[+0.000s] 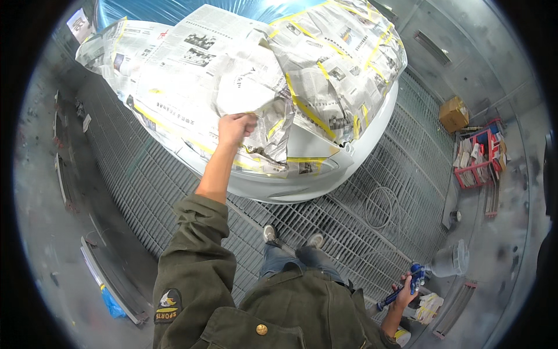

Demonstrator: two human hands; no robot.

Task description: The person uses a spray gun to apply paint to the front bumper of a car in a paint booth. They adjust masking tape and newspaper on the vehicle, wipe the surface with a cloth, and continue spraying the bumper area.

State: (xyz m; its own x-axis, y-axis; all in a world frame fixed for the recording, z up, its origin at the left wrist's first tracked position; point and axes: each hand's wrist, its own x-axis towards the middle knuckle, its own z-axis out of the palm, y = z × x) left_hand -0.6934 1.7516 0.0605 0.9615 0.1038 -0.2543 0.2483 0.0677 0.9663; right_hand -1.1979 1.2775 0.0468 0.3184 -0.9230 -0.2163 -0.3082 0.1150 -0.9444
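A car body is covered with newspaper masking sheets [161, 74] edged in yellow masking tape [314, 118]. My left hand [237, 127] is closed at a loose, crumpled part of the newspaper near the front corner; the fingers appear to pinch its edge. Just right of it, a light-coloured painted panel [305, 144] shows uncovered above the pale bumper [296, 187]. Off to the lower right, my right hand [405, 292] grips a blue spray gun [417, 277] with a clear plastic cup [451, 259] attached. Blue plastic film [152, 11] covers the car farther back.
Metal floor grating [279, 218] lies underfoot, with a coiled air hose [383, 207] on it. Along the right wall stand a cardboard box [453, 114] and a red rack [475, 159] of supplies. A blue plastic bag [112, 303] is at the lower left.
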